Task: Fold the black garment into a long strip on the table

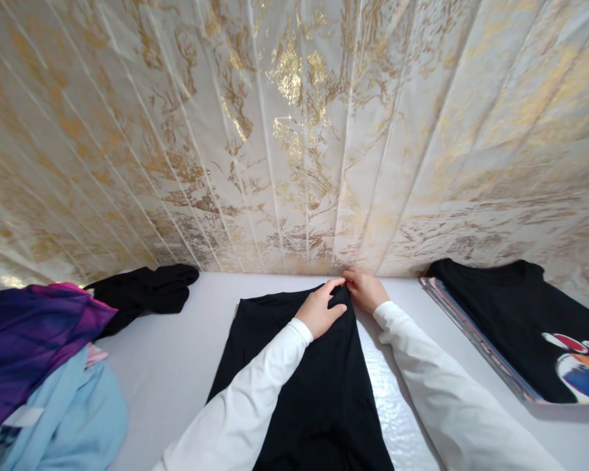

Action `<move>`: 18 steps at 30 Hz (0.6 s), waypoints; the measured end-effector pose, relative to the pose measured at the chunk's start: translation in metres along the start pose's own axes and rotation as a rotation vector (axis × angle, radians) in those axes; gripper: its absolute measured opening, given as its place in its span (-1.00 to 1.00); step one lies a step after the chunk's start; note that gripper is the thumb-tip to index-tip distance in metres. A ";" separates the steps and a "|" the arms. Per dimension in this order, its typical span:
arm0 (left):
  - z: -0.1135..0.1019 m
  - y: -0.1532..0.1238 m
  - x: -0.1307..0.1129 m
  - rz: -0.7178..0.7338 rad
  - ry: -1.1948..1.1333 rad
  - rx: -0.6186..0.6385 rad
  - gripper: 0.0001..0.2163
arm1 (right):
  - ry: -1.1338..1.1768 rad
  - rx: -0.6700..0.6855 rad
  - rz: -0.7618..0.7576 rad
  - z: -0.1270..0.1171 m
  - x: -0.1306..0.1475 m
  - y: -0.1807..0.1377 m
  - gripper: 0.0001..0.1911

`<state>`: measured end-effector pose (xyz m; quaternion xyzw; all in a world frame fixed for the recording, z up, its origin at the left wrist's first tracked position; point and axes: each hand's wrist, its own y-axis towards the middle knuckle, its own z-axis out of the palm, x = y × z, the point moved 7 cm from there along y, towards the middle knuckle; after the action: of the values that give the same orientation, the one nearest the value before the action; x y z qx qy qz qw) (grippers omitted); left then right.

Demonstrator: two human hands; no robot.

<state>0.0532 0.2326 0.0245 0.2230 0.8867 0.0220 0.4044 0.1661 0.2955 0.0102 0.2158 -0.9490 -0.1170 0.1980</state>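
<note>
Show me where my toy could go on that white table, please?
Bare white table shows between the colourful heap of clothes and the black garment, and between the right sleeve and the folded stack. It's crowded at the heap, the stack, and the garment's far right corner, where the left hand and right hand meet.
</note>
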 end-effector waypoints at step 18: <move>-0.023 0.000 -0.010 0.059 0.310 -0.095 -0.80 | 0.311 0.246 -0.072 -0.054 0.102 -0.103 -0.84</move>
<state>0.0419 0.2315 0.0468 0.2234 0.9295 0.1100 0.2720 0.1424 0.1507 0.0599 0.2879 -0.9056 0.0277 0.3101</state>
